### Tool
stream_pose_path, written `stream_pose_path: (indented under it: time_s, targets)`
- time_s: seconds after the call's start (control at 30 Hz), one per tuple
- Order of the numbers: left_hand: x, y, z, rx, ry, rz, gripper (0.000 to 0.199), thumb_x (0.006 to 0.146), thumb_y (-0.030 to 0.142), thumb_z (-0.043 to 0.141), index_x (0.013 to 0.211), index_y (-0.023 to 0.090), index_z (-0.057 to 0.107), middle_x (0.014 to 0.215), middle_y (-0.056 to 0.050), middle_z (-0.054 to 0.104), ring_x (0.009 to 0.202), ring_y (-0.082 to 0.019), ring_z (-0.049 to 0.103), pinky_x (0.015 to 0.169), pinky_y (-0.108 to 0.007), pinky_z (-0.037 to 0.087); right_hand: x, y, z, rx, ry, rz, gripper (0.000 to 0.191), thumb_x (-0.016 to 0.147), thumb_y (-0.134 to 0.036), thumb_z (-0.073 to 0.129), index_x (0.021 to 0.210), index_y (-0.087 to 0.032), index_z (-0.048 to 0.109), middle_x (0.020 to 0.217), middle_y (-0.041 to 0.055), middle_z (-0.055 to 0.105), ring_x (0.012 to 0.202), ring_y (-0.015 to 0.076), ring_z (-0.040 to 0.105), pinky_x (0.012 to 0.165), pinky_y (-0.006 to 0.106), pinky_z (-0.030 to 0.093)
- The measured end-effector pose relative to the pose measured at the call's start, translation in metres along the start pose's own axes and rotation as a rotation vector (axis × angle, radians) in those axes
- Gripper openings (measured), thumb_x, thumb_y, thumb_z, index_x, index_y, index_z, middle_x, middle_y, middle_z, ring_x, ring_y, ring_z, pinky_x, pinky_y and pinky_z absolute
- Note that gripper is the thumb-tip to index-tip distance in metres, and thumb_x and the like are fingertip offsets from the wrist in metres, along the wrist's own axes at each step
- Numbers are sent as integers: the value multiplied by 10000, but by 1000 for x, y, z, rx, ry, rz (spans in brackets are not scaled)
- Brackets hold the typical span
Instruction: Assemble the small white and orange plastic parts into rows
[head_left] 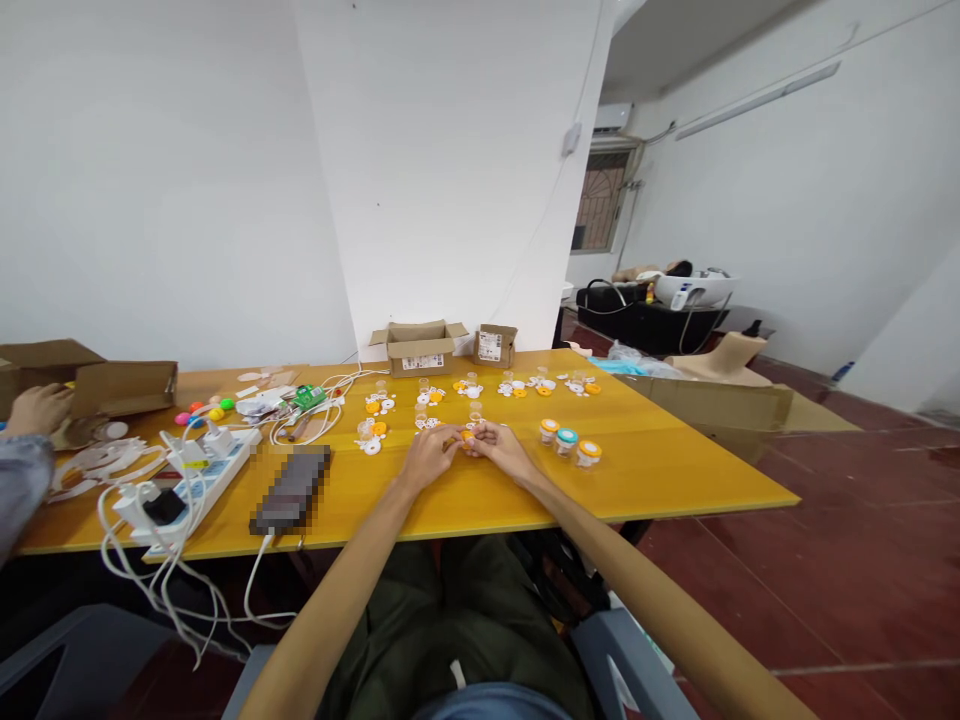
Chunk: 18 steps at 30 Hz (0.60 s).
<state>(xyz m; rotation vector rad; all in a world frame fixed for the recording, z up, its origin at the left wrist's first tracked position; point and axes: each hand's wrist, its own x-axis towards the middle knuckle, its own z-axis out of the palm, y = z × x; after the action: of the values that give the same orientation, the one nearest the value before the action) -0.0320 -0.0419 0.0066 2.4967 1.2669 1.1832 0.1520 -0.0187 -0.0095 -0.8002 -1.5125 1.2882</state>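
My left hand [430, 455] and my right hand [504, 450] meet over the table, fingertips pinched on a small orange round piece [468, 436], perhaps a lid. Its details are partly hidden by my fingers. Just behind them stands a small clear cup [475, 411]. White discs and another clear cup [421, 411] lie beside my left hand. Right of my right hand stand three closed clear jars: one with an orange lid [550, 426], one with a teal lid [567, 437] and another with an orange lid [589, 450].
Several groups of clear cups, white discs [371, 447] and orange lids [592, 388] are spread over the table. Two cardboard boxes [421, 360] stand at the back. To the left are a phone [291, 490], a cabled power strip [206, 490] and another person's hand [41, 408] at a box.
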Motion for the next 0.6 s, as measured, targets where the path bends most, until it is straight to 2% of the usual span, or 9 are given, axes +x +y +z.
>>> stream_pose_path:
  time_s: [0.2,0.33,0.47,0.6]
  targets:
    - [1,1,-1,-9,12,2,129,907,201,632,888,255,748,1118,-36,786,1014,-204,737,906,-363,593,-1,-2,1,-3,9,11,524,552,-628,885,764,-217,639,761,29,712,747,216,718,756,386,622]
    - [0,-1,0,-12,35,0,133,901,182,632,917,251,745,1090,-37,790,1004,-198,736,912,-358,587,0,-1,1,8,57,14,526,508,-611,901,726,-229,612,703,5,696,681,201,705,710,373,627]
    - [-1,-1,-1,-4,41,-22,160,903,162,612,946,245,742,1028,-34,791,968,-187,733,884,-325,581,0,-2,-1,7,214,-5,522,504,-616,880,694,-237,575,657,1,685,615,196,686,639,361,621]
    - [0,-1,0,61,-6,-32,169,908,154,593,934,237,738,957,-33,780,909,-178,719,846,-297,564,1,-1,-3,16,401,-70,492,537,-615,841,707,-241,571,677,12,697,623,206,689,615,358,617]
